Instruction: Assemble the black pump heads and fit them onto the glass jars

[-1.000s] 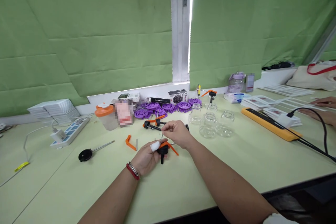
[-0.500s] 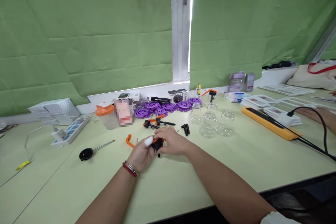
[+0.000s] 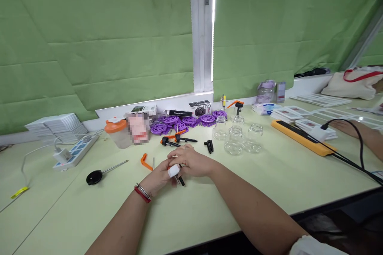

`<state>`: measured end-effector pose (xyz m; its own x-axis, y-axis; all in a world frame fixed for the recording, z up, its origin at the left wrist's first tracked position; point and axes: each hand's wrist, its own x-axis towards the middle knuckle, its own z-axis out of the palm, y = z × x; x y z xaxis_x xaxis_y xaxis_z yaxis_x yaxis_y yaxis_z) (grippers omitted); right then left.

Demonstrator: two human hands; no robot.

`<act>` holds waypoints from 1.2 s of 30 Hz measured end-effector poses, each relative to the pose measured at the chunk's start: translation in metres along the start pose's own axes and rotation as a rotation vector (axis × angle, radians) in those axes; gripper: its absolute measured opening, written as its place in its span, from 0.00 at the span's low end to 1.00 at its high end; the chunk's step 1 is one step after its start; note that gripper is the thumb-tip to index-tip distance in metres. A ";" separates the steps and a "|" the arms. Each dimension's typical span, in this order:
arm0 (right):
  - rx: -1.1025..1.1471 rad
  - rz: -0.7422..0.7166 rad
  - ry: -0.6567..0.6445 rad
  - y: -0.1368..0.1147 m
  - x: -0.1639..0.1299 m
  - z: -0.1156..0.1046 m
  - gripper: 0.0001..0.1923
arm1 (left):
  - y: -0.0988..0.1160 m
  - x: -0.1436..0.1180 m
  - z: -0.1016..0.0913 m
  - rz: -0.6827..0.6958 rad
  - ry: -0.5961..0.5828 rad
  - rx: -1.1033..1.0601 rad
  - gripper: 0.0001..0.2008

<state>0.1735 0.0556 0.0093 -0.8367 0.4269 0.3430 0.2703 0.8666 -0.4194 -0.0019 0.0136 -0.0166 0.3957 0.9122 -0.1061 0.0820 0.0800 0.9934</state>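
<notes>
My left hand (image 3: 160, 177), with a white-wrapped thumb, and my right hand (image 3: 194, 161) are closed together on a black crank piece (image 3: 181, 181). Its black rod and a thin metal shaft poke out below my fingers; the rest is hidden. Just left of my hands lies an orange crank handle (image 3: 146, 162). Beyond them are black-and-orange crank assemblies (image 3: 184, 140) and a few black grips (image 3: 209, 146). Farther left, a black round piece with a long metal rod (image 3: 95, 177) lies flat. Glass jars (image 3: 234, 148) stand on the right, one group close together.
Purple wheel-shaped parts (image 3: 190, 121) are heaped near the wall, beside an orange-lidded shaker bottle (image 3: 115, 126). A white power strip (image 3: 76, 152) lies left, a yellow one (image 3: 302, 137) right with a black cable. Another person's hand (image 3: 348, 127) rests near white cards (image 3: 287, 114).
The held piece has turned and tilted, its rod now slanting down to the right. My left thumb has moved across it, covering the black head. The view has shifted slightly.
</notes>
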 end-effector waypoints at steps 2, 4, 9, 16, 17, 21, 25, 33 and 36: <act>0.000 -0.014 0.008 0.005 0.000 0.000 0.15 | 0.002 0.000 0.002 -0.020 -0.032 0.061 0.14; 0.012 0.067 0.082 0.014 -0.002 -0.005 0.16 | 0.004 0.000 0.004 -0.020 -0.021 0.043 0.16; -0.201 0.933 0.410 0.047 -0.014 -0.027 0.15 | 0.004 0.006 -0.001 0.072 0.254 -0.106 0.17; -0.311 1.241 0.206 0.070 -0.024 -0.021 0.07 | -0.003 0.014 -0.017 0.201 0.579 -0.301 0.16; -0.315 1.244 0.201 0.070 -0.024 -0.018 0.07 | -0.004 0.015 -0.018 0.210 0.595 -0.316 0.16; -0.325 1.252 0.178 0.072 -0.025 -0.015 0.08 | -0.006 0.016 -0.021 0.216 0.610 -0.359 0.15; -0.343 1.224 0.170 0.068 -0.023 -0.017 0.07 | -0.005 0.016 -0.023 0.193 0.618 -0.396 0.14; -0.138 0.439 0.188 0.029 -0.003 0.004 0.06 | -0.004 0.015 -0.021 0.214 0.548 -0.438 0.13; -0.130 0.322 0.174 0.022 0.001 0.010 0.03 | -0.005 0.014 -0.020 0.219 0.515 -0.454 0.13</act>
<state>0.1734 0.0724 -0.0076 -0.6092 0.7100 0.3532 0.5732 0.7021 -0.4226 -0.0151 0.0345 -0.0224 -0.1310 0.9912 0.0206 -0.3823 -0.0697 0.9214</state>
